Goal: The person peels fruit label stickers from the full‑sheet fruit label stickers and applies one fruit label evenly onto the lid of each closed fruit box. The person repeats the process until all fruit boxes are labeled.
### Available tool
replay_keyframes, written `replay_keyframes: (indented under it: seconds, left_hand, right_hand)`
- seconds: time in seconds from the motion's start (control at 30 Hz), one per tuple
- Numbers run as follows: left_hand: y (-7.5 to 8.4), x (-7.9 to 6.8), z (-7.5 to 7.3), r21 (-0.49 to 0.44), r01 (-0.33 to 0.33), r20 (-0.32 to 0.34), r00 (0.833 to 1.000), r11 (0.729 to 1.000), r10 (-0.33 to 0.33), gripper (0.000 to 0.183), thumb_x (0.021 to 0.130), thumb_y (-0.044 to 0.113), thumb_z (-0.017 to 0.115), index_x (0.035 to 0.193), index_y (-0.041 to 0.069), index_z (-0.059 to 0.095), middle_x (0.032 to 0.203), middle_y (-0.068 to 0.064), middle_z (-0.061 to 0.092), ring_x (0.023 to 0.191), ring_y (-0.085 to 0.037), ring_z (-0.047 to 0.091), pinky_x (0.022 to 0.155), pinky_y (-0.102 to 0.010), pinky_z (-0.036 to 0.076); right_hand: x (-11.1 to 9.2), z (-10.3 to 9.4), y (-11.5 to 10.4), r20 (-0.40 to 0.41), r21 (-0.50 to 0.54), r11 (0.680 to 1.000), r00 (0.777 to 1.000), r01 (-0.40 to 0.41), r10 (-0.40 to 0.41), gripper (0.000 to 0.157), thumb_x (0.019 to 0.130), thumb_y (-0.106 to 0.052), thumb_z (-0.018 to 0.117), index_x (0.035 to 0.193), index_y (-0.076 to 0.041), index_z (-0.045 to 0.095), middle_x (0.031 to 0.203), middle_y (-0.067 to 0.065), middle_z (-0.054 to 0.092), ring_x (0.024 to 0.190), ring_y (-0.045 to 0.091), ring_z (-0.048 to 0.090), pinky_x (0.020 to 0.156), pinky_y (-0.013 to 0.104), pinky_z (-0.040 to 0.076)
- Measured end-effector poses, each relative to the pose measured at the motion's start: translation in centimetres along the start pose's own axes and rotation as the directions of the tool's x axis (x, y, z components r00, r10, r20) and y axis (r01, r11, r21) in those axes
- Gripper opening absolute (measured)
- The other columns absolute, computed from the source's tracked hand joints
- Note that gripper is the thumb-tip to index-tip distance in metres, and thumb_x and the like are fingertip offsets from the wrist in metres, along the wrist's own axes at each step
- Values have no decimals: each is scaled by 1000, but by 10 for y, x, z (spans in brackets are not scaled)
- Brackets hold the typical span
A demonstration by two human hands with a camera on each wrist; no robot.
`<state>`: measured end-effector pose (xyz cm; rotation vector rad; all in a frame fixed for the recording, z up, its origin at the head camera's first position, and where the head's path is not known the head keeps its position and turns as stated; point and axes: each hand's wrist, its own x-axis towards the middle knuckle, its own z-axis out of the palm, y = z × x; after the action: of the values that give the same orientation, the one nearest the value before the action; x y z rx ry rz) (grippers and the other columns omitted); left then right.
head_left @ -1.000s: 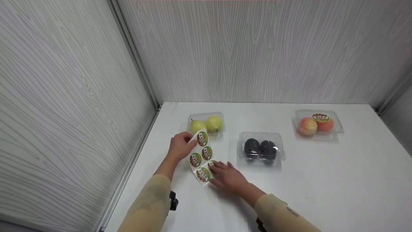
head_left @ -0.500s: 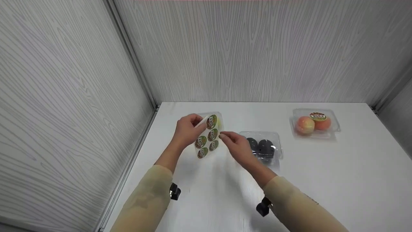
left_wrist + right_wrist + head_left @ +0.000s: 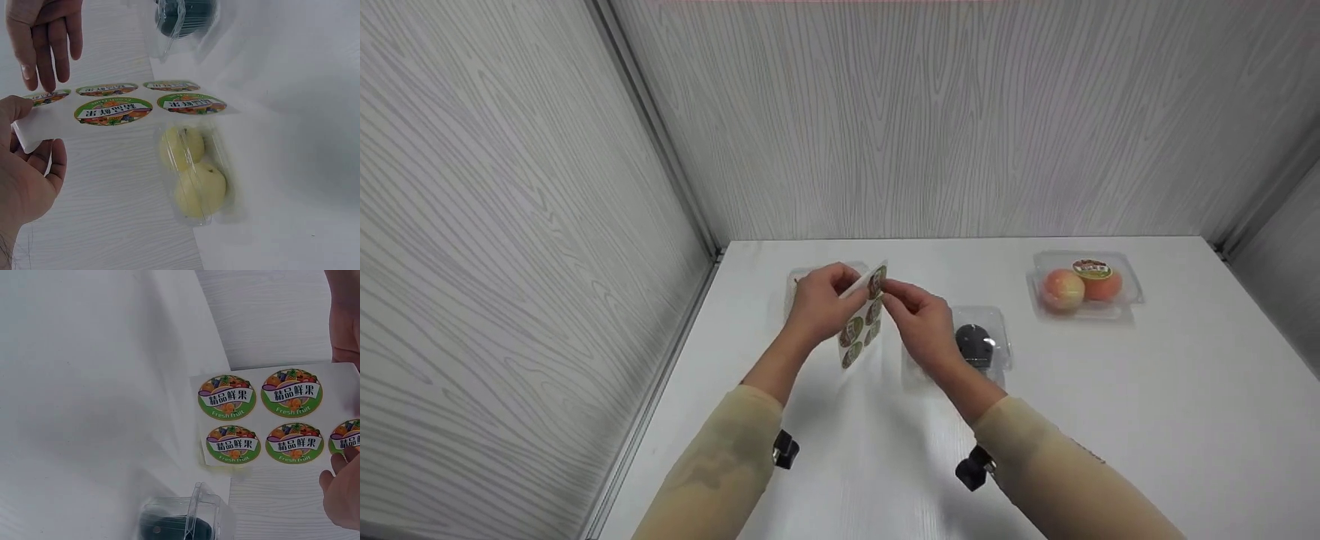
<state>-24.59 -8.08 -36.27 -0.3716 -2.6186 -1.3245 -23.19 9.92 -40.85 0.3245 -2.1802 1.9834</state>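
Note:
My left hand (image 3: 823,304) holds a white sheet of round fruit stickers (image 3: 253,388) by its top end, raised above the table with its printed side tilted to the right. My right hand (image 3: 924,326) meets the sheet's right edge, its thumb and index finger pinching at the rim of the top sticker (image 3: 49,97). In the right wrist view the fingertips cover part of that sticker. Under the sheet, in the left wrist view, lie two pale yellow pears (image 3: 199,188) in a clear plastic box (image 3: 188,219); the hand mostly hides them in the head view.
Behind my right hand stands a clear box (image 3: 997,322) with dark round fruit (image 3: 975,345), partly covered. At the back right, another clear box (image 3: 1121,262) holds two reddish fruits (image 3: 1063,289) and bears a round label (image 3: 1092,269). Panels close off the table's back and left.
Both hands have lifted the sheet off the table and moved away from me. The sheet has turned more edge-on, and my right hand has gone from lying on its lower end to its top sticker.

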Motion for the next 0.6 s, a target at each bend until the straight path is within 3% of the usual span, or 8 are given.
replay_keyframes:
  seconds: [0.2, 0.43, 0.6]
  left_hand:
    - [1, -1, 7, -61, 1, 27, 1000, 998, 1, 11, 98, 18, 76, 105, 10, 74, 99, -1, 75, 102, -18, 69, 99, -40, 55]
    - [-1, -3, 11, -130, -1, 43, 999, 991, 7, 9, 98, 15, 71, 103, 8, 75, 93, -1, 73, 86, -16, 62, 82, -33, 53]
    - [-3, -4, 15, -146, 15, 43, 999, 989, -9, 10, 98, 14, 69, 102, 7, 75, 91, -1, 71, 85, -16, 61, 79, -32, 53]
  right_hand:
    - [0, 0, 5, -6, -32, 999, 1000, -6, 6, 29, 105, -16, 68, 133, -7, 75, 130, 5, 74, 124, 20, 68, 105, 39, 53]
    - [-3, -1, 10, 10, -39, 999, 1000, -11, 11, 29, 105, -16, 68, 132, -7, 75, 130, 6, 74, 125, 22, 68, 106, 41, 53]
    - [-5, -2, 15, 12, -51, 998, 1000, -25, 25, 27, 105, -18, 69, 130, -10, 77, 128, 3, 75, 122, 20, 69, 105, 42, 53]
